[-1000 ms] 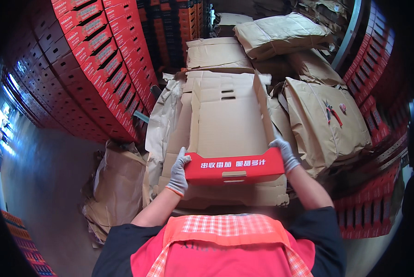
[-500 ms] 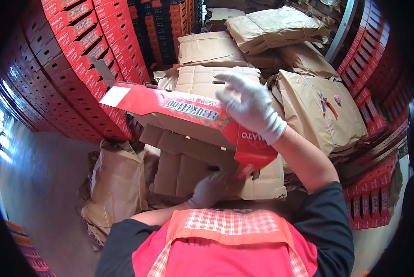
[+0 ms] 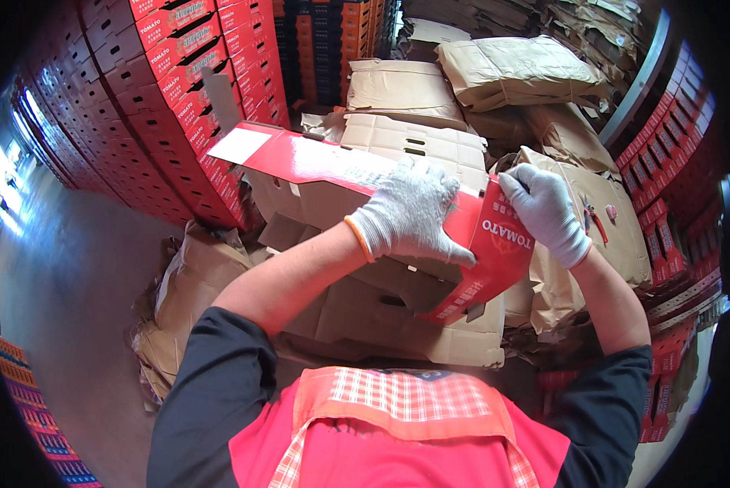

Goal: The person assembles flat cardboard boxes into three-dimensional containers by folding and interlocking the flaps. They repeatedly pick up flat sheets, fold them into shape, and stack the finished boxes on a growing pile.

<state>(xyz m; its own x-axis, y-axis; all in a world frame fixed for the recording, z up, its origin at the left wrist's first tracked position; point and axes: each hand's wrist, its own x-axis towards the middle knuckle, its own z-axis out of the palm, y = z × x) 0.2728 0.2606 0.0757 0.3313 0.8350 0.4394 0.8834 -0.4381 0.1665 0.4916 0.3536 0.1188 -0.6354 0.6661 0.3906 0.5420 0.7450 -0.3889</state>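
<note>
A partly folded cardboard box (image 3: pixel 316 167), printed red outside and plain brown inside, stands tilted in front of me. Its long side wall is raised, and a red end panel (image 3: pixel 503 232) is bent up at the right. My left hand (image 3: pixel 409 210), in a pale knitted glove, grips the long wall near that corner, thumb stretched along its inside. At the top of the end panel my right hand (image 3: pixel 544 207), gloved the same way, pinches the edge. Beneath the box lie flat brown cardboard blanks (image 3: pixel 365 313).
Tall stacks of red boxes rise at the left (image 3: pixel 182 73) and right (image 3: pixel 674 130). Brown paper-wrapped bundles (image 3: pixel 519 69) are piled behind; another bundle (image 3: pixel 198 281) stands at the left. Red-handled pruning shears (image 3: pixel 597 224) rest on the right bundle.
My left hand has come up from the blanks below onto the long red wall. My right hand has moved rightward from that wall to the end panel's edge. The view has shifted slightly.
</note>
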